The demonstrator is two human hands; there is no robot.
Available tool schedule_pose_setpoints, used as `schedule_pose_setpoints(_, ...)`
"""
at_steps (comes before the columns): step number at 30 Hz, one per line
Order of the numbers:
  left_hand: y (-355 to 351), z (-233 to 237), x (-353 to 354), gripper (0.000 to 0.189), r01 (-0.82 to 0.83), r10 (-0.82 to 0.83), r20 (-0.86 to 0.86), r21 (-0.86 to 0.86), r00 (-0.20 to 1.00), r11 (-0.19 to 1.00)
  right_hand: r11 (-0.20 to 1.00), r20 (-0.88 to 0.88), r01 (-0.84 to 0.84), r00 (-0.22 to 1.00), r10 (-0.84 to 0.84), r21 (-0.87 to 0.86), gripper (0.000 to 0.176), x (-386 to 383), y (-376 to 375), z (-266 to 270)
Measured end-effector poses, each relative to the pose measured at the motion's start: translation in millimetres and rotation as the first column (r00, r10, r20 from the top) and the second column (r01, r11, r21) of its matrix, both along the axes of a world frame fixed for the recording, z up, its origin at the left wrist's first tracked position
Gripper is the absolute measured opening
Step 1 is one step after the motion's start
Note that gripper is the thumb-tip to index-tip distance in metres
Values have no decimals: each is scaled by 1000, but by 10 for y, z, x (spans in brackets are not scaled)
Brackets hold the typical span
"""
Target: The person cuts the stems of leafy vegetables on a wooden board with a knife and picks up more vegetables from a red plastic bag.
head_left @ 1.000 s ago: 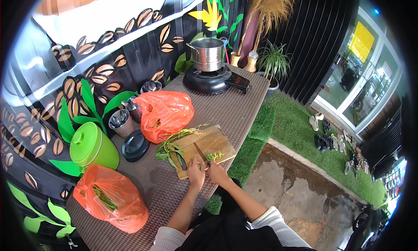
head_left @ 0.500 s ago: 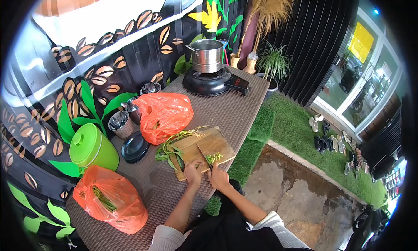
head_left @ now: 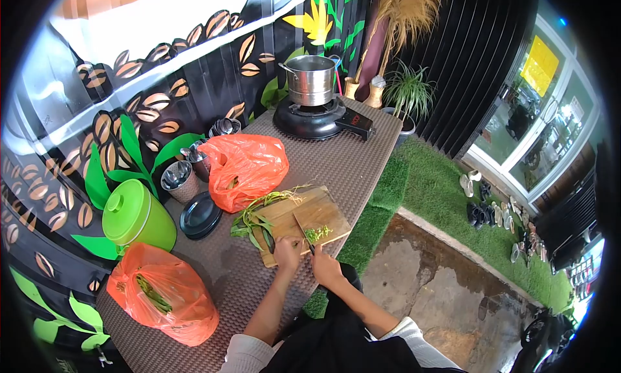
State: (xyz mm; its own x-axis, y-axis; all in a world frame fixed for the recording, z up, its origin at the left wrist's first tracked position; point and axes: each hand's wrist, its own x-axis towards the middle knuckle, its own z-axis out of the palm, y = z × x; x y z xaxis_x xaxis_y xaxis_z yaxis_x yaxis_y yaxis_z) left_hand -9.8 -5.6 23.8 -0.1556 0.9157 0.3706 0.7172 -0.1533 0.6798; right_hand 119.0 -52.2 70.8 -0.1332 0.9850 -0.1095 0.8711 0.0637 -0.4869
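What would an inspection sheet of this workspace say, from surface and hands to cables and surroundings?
Surface: brown textured table beside a painted wall.
Things in use: knife, blade over the wooden board; chopped greens beside the blade; longer leafy stems at the board's left, overhanging it.
Clutter: two orange plastic bags, green lidded container, black dishes, pot on a stove.
Hands: right hand grips the knife; left hand curled by the board's near edge, contents unclear.
Cables: nothing seen.
Surroundings: potted plant, glass doors, shoes on green turf.
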Motion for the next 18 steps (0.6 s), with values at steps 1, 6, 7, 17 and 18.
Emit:
schedule_pose_setpoints(1,55,-22,-19,11,-20,39,117,-158,992,987,1000,13,-11,1000,11,-1,30,-6,-5,48)
schedule_pose_setpoints(6,99,-47,-113,14,19,28,247,-187,969,982,1000,56,-16,998,15,14,28,-45,-111,23)
schedule_pose_setpoints(7,116,-59,-123,14,35,20,278,-190,960,981,1000,73,-2,997,1,10,27,-72,-132,-56)
schedule_pose_setpoints(17,39,36,-67,15,-12,77,260,-246,962,969,998,7,-60,998,61,-23,28,6,72,4)
schedule_pose_setpoints(18,18,23,-68,15,-13,79,259,-246,963,969,998,-15,-36,999,35,-47,29,-2,43,44)
